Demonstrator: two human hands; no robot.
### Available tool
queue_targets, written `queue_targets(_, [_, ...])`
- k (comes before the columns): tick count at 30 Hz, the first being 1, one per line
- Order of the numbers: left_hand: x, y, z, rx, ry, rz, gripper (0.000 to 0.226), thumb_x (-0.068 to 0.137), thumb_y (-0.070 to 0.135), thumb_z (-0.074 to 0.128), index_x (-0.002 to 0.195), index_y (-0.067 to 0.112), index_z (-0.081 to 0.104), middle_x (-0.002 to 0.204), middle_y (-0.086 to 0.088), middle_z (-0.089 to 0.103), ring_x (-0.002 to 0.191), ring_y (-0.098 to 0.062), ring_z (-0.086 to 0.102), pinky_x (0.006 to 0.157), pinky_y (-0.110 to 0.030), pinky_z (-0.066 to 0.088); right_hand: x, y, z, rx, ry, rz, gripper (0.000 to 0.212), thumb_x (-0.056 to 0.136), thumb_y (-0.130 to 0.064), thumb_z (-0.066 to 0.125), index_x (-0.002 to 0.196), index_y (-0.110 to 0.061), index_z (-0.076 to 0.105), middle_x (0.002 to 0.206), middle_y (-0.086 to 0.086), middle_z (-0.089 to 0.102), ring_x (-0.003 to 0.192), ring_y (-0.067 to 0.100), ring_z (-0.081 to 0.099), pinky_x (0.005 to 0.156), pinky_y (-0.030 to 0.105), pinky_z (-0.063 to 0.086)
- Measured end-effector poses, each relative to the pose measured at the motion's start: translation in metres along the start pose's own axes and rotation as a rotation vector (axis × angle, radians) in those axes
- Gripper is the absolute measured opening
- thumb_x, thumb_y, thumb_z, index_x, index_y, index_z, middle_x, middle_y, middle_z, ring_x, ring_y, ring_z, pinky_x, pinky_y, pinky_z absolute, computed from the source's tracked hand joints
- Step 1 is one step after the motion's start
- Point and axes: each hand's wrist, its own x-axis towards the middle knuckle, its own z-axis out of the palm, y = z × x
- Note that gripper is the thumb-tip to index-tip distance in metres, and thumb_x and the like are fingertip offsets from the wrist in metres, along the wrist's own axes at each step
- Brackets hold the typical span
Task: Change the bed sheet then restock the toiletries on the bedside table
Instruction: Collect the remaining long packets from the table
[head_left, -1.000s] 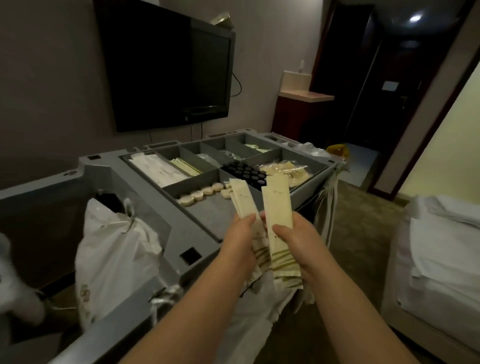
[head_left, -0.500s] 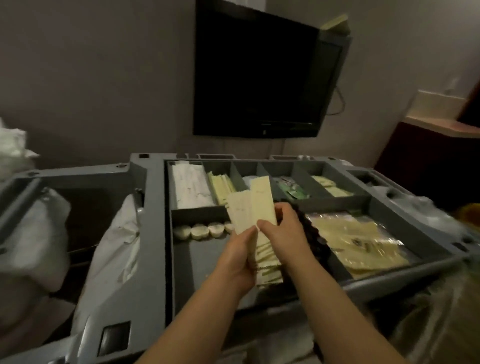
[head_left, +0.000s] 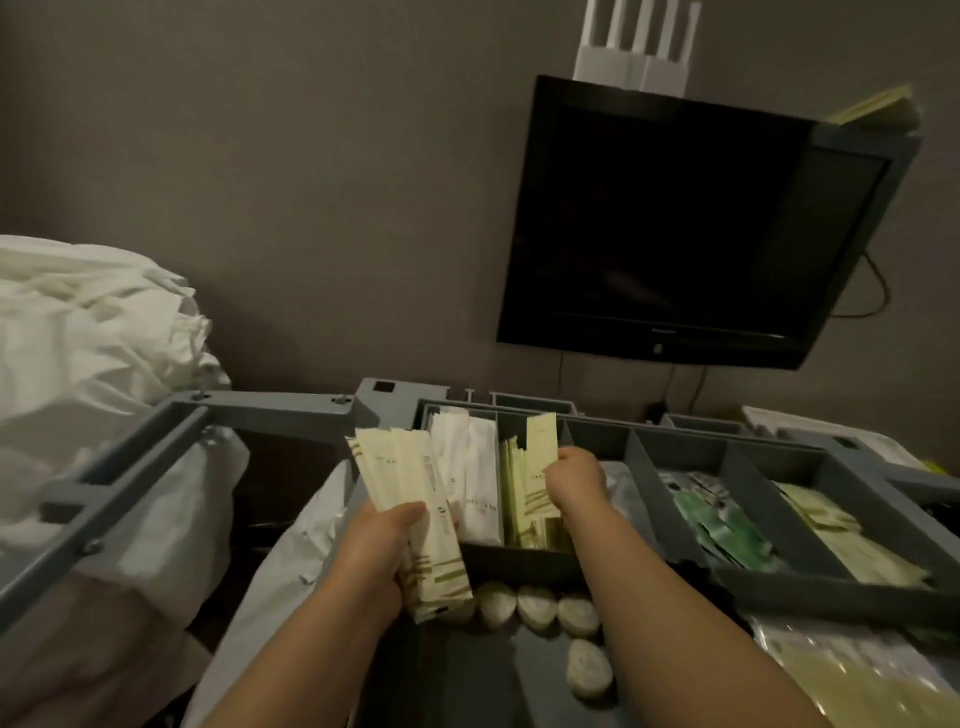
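This looks like the restocking step: the left hand (head_left: 384, 545) grips a bunch of cream packets (head_left: 410, 514), and the right hand (head_left: 574, 478) pinches one more packet (head_left: 540, 452) in the cart tray (head_left: 639, 457) slot. Next, lift it straight up; the slot walls sit close beside the right hand, with open room above.
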Motion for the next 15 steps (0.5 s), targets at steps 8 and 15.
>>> queue_targets(8, [0.02, -0.014, 0.034, 0.024, 0.08, 0.084, 0.043, 0.091, 0.004, 0.054, 0.133, 0.014, 0.046, 0.113, -0.013, 0.06, 0.099, -0.034, 0.058, 0.084, -0.052, 0.05, 0.011, 0.009, 0.007, -0.267, -0.259, -0.202, 0.019, 0.095, -0.016, 0.045, 0.093, -0.008, 0.062, 0.089, 0.006, 0.056, 0.085, 0.02, 0.056, 0.071, 0.027, 0.045])
queue_targets(15, [0.044, -0.029, 0.094, 0.095, 0.136, 0.092, 0.035, 0.086, 0.011, 0.058, 0.12, 0.018, 0.054, 0.102, -0.014, 0.064, 0.094, -0.036, 0.062, 0.08, -0.052, 0.054, -0.014, -0.004, -0.014, 0.27, -0.47, -0.216, 0.029, 0.094, -0.027, 0.051, 0.123, -0.019, 0.052, 0.114, 0.0, 0.058, 0.097, 0.015, 0.057, 0.069, 0.024, 0.046])
